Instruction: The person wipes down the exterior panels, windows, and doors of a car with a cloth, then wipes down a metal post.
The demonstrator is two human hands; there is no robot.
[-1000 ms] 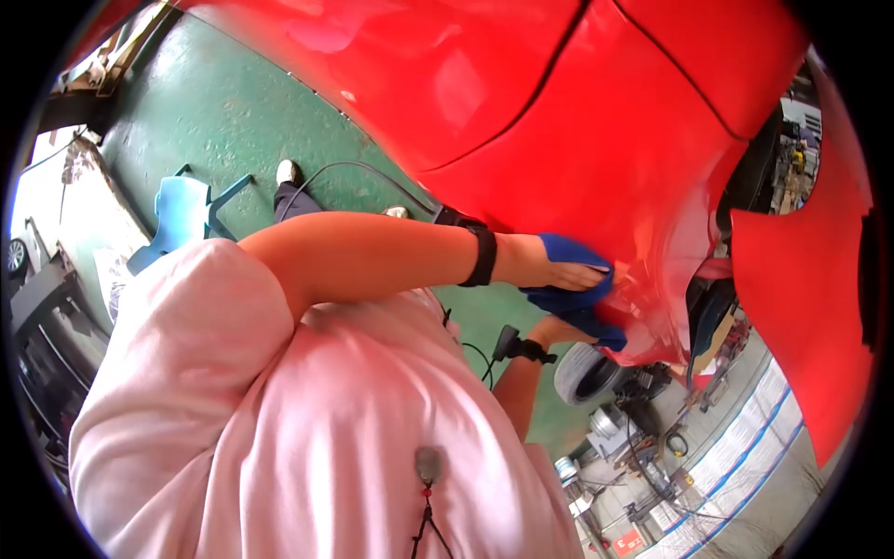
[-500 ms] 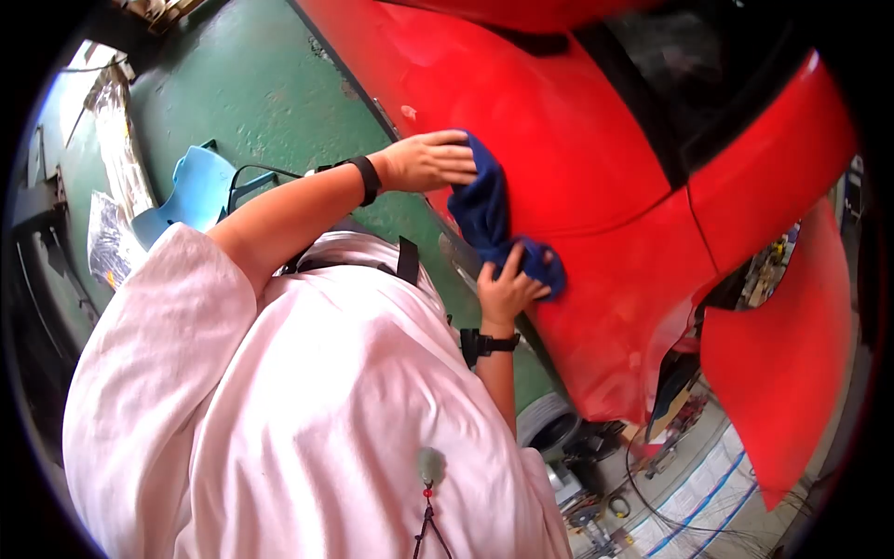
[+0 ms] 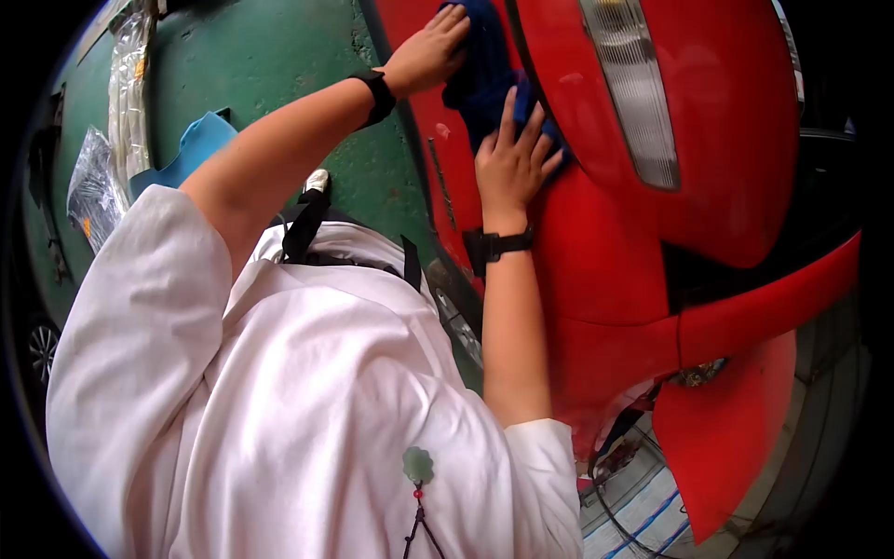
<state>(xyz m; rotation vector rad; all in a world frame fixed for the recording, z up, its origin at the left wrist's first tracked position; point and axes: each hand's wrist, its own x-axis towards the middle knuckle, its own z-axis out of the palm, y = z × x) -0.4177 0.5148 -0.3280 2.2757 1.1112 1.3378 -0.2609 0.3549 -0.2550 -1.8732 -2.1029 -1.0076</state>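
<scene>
A dark blue cloth (image 3: pixel 484 61) lies bunched on the red car body (image 3: pixel 596 270), near the top of the view. My left hand (image 3: pixel 432 51) rests on the cloth's left edge, its fingers stretched out and close together. Lower down, my right hand (image 3: pixel 512 163) presses flat on the cloth's lower end with the fingers spread. Both palms face down, and what lies under them is hidden. Each wrist wears a black band.
A ribbed clear light lens (image 3: pixel 633 93) is set in the raised red panel at right. A loose-hanging red panel (image 3: pixel 722 438) is at lower right. Plastic-wrapped pieces (image 3: pixel 130 93) and a light blue chair (image 3: pixel 194 149) stand left on the green floor (image 3: pixel 270 65).
Both hands and the blue cloth have moved up the view along the red bodywork. The camera view has shifted too, bringing the ribbed light into sight.
</scene>
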